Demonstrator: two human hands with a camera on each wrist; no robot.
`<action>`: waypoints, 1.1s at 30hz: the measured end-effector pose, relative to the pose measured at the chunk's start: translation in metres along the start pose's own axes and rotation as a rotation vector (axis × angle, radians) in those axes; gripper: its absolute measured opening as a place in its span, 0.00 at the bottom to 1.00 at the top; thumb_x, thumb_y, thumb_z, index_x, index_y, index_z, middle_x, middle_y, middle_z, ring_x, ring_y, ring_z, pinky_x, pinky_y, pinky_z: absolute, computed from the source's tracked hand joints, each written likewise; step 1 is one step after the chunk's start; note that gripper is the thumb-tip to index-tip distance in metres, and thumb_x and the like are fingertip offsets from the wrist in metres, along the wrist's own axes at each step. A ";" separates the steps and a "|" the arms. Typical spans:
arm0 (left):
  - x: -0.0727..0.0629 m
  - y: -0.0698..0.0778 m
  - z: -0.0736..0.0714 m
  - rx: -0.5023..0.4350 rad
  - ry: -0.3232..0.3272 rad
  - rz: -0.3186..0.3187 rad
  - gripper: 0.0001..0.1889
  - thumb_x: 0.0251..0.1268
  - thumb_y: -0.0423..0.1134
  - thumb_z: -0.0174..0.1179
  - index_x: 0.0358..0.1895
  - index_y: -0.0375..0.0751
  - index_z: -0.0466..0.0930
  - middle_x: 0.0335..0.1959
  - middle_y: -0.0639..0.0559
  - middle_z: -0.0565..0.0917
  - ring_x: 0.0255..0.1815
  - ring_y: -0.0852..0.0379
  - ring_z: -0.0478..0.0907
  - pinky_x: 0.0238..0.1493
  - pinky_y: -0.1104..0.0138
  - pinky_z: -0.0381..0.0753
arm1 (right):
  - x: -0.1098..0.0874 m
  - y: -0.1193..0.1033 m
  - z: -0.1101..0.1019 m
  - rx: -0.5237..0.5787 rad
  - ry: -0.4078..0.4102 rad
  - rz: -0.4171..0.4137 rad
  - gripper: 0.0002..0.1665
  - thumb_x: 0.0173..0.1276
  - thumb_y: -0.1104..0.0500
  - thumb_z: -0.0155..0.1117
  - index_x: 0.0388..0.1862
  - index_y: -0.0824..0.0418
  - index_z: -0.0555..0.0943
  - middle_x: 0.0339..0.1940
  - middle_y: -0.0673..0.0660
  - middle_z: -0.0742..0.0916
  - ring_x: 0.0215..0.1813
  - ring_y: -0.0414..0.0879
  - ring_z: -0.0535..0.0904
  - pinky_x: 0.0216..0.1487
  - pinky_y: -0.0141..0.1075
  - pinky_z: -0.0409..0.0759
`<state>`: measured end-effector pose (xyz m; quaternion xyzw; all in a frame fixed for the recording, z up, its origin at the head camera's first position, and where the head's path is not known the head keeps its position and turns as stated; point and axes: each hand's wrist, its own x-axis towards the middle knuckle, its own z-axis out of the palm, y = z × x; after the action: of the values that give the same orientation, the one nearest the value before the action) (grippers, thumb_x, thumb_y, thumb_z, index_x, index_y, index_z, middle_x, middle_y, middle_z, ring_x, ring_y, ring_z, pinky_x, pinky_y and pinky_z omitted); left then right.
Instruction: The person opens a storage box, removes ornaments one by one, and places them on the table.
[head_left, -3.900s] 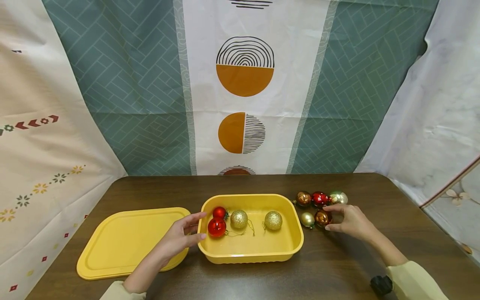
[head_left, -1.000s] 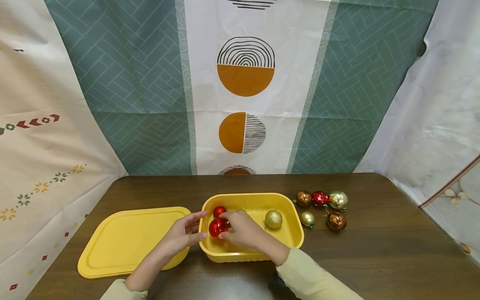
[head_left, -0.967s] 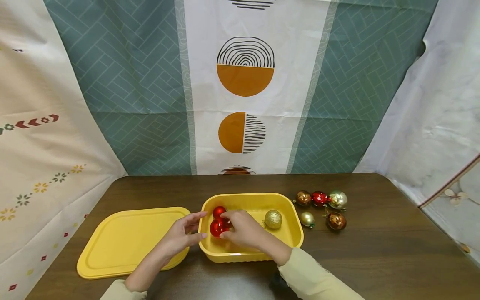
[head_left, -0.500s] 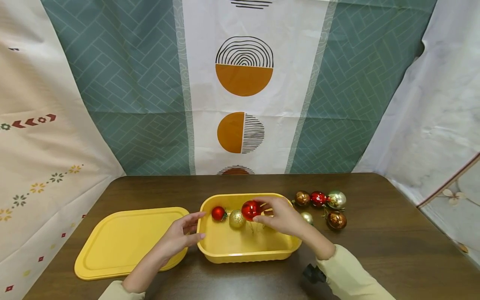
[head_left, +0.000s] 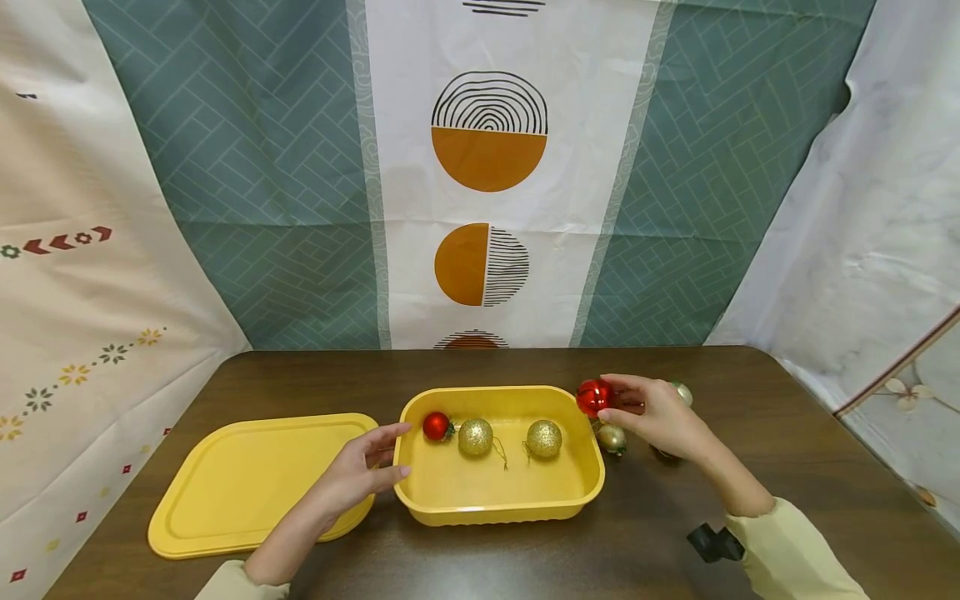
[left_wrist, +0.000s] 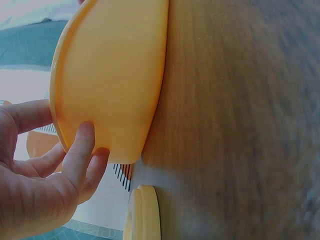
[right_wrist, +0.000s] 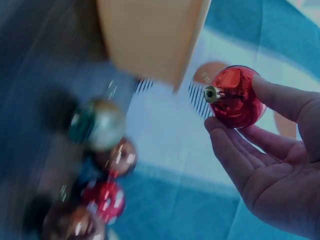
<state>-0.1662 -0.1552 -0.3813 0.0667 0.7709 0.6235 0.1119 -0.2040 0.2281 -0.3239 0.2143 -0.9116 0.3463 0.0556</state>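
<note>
A yellow plastic container (head_left: 495,508) stands in mid-table. My left hand (head_left: 360,467) holds its left end, with thumb and forefinger tips at the rim and other fingers against the outer wall in the left wrist view. Inside lie a small red Christmas bauble (head_left: 437,427) and two gold glitter baubles, one left (head_left: 476,437) and one right (head_left: 543,438). My right hand (head_left: 652,417) pinches a shiny red bauble (head_left: 594,397) between thumb and fingertips, raised by the container's right rim. Its gold cap (right_wrist: 212,94) shows in the right wrist view.
A yellow lid (head_left: 255,483) lies flat on the left of the table. Right of the container are more baubles: a pale gold one (head_left: 611,437), a silvery one (head_left: 682,392) and others, partly hidden by my right hand. A patterned curtain (head_left: 487,250) hangs behind.
My right hand has taken the larger red bauble out of the container and carried it right, to the rim. Earlier it let go of a brown bauble on the table. The left hand stays put.
</note>
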 end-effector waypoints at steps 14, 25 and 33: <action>-0.001 0.001 0.000 0.003 -0.001 0.000 0.31 0.55 0.29 0.61 0.63 0.31 0.62 0.59 0.31 0.67 0.53 0.43 0.71 0.44 0.62 0.79 | -0.034 0.046 -0.054 -0.114 0.065 0.115 0.30 0.57 0.57 0.67 0.54 0.75 0.73 0.42 0.68 0.84 0.39 0.38 0.82 0.33 0.24 0.76; -0.002 0.001 -0.002 0.000 -0.008 -0.007 0.31 0.55 0.30 0.61 0.64 0.32 0.62 0.59 0.32 0.66 0.54 0.42 0.70 0.45 0.61 0.79 | -0.055 0.087 -0.080 -0.194 0.045 0.205 0.31 0.56 0.56 0.67 0.52 0.76 0.73 0.39 0.68 0.84 0.35 0.27 0.77 0.32 0.24 0.74; 0.000 0.000 0.000 -0.004 -0.008 -0.002 0.31 0.55 0.29 0.61 0.63 0.31 0.62 0.58 0.32 0.67 0.54 0.42 0.71 0.45 0.61 0.79 | -0.063 0.114 -0.074 -0.166 -0.063 0.229 0.28 0.56 0.58 0.67 0.48 0.79 0.74 0.37 0.68 0.84 0.36 0.48 0.83 0.30 0.28 0.76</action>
<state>-0.1662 -0.1557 -0.3812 0.0683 0.7691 0.6249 0.1158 -0.1992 0.3745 -0.3534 0.1141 -0.9570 0.2668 0.0044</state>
